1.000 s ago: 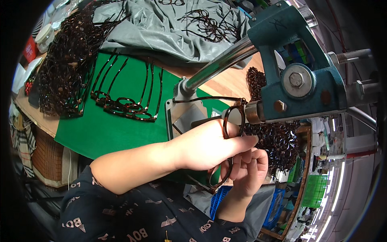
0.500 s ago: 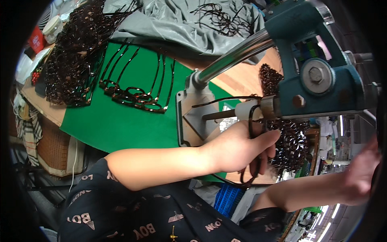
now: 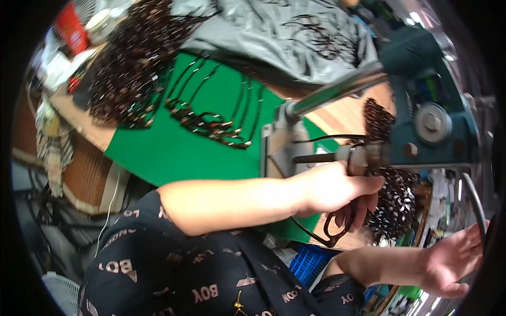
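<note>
My left hand (image 3: 337, 192) is closed around a dark eyeglass frame (image 3: 333, 241), its fingers pinching the front. One temple reaches back past the press column, and the other hangs below my wrist. The upper rim sits against the pale collar around the horizontal rod of a teal hand press (image 3: 440, 131); whether it is clamped there I cannot tell. At the far right my right hand (image 3: 448, 263) has its palm showing and its fingers stretched out. Those fingers lie beside or against the press's curved metal lever (image 3: 474, 205), not visibly wrapped around it.
Several tortoiseshell eyeglass frames (image 3: 211, 124) lie in a row on a green mat (image 3: 142, 152). A large heap of frames (image 3: 132, 68) stands at the left. More frames (image 3: 395, 205) are piled behind the press. Grey sheeting (image 3: 247, 37) covers the back, and a blue basket (image 3: 310, 263) sits below.
The whole view has shifted, carrying the bench toward the right of the picture. My right hand is lower relative to the press, and more of the lever shows. My left hand keeps its hold.
</note>
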`<state>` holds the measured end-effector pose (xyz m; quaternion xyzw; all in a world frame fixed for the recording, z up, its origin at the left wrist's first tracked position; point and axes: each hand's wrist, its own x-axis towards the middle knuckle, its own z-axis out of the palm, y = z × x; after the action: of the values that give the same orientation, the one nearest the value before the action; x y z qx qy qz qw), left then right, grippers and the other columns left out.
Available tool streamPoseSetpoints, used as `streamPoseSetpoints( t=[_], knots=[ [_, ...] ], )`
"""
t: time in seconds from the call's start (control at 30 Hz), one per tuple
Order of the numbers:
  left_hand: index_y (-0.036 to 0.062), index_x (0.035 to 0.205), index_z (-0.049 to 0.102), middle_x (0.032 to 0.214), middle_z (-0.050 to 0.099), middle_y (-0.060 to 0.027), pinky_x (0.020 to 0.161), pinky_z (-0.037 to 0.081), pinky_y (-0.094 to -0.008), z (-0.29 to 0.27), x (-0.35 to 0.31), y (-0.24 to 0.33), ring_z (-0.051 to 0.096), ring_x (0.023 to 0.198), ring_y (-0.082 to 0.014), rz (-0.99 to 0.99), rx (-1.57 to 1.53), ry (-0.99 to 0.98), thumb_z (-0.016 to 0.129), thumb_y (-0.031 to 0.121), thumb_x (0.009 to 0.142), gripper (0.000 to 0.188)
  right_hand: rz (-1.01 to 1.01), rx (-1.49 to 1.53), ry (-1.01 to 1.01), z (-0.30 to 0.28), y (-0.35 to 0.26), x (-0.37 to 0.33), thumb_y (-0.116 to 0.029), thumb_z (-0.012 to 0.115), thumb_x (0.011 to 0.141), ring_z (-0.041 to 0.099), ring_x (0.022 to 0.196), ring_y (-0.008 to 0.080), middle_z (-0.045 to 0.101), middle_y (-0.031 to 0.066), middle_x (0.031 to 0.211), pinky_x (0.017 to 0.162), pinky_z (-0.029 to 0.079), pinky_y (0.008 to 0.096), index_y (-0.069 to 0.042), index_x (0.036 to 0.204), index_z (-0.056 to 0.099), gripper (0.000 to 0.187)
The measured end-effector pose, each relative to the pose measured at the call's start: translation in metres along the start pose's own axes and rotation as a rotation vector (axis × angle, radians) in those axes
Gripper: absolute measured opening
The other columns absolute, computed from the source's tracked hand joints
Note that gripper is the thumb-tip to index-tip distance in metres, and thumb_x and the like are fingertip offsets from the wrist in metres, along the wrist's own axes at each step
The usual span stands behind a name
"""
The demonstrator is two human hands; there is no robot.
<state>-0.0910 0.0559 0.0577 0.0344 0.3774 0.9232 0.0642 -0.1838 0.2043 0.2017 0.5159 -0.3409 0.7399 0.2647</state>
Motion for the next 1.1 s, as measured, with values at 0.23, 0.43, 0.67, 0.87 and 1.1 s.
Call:
streamPoseSetpoints(
  t=[0.23, 0.43, 0.67, 0.87, 1.1],
  knots=[
    [0.0043, 0.059, 0.054, 0.049, 0.047, -0.014, 0.046, 0.04, -0.037, -0.049, -0.087, -0.023, 0.049, 0.046, -0.0338, 0.229, 1.216, 0.313, 0.054, 0.044, 0.086, 0.048, 0.802, -0.423, -0.148, -0.071, 0.015, -0.18, -0.01, 0.047, 0.087, 0.052, 0.099, 0.0216, 0.054, 0.0132, 0.107, 0.09, 0.04, 0.0333, 0.001, 0.126, 0.038, 0.042],
    [0.0041, 0.069, 0.065, 0.062, 0.06, -0.0159, 0.06, 0.048, -0.0394, -0.081, -0.104, 0.009, 0.059, 0.062, -0.0339, -0.042, 1.4, 0.339, 0.049, 0.051, 0.085, 0.052, 1.011, -0.441, -0.12, -0.075, 0.002, -0.233, 0.0, 0.043, 0.087, 0.051, 0.092, 0.0156, 0.054, 0.0095, 0.104, 0.081, 0.042, 0.0275, 0.0, 0.123, 0.041, 0.036],
    [0.0048, 0.072, 0.057, 0.064, 0.057, -0.0131, 0.059, 0.046, -0.0396, -0.108, -0.102, 0.061, 0.059, 0.066, -0.0315, 0.024, 2.064, 0.47, 0.069, 0.04, 0.068, 0.037, 0.991, -0.744, -0.472, -0.073, -0.008, -0.273, 0.002, 0.052, 0.083, 0.054, 0.091, 0.0197, 0.054, 0.0124, 0.103, 0.083, 0.043, 0.0292, 0.001, 0.114, 0.048, 0.031],
    [0.0048, 0.085, 0.06, 0.08, 0.062, -0.0161, 0.068, 0.047, -0.0427, -0.143, 0.056, 0.13, 0.06, 0.078, -0.0335, 0.3, 1.985, 0.528, 0.055, 0.021, 0.079, 0.018, 1.005, -0.799, -0.41, -0.074, -0.012, -0.29, -0.002, 0.051, 0.086, 0.054, 0.089, 0.0179, 0.055, 0.0105, 0.099, 0.082, 0.043, 0.0284, 0.001, 0.112, 0.049, 0.026],
    [0.0118, 0.13, 0.038, 0.118, 0.051, -0.0203, 0.09, 0.043, -0.0415, -0.259, 0.228, 0.097, 0.051, 0.11, -0.0331, -0.012, 1.653, 0.835, 0.057, 0.035, 0.084, 0.055, 0.778, -0.994, -0.58, -0.059, -0.008, -0.284, -0.003, 0.059, 0.082, 0.055, 0.089, 0.0275, 0.058, 0.0141, 0.095, 0.082, 0.044, 0.0352, -0.001, 0.099, 0.058, 0.017]
  ],
)
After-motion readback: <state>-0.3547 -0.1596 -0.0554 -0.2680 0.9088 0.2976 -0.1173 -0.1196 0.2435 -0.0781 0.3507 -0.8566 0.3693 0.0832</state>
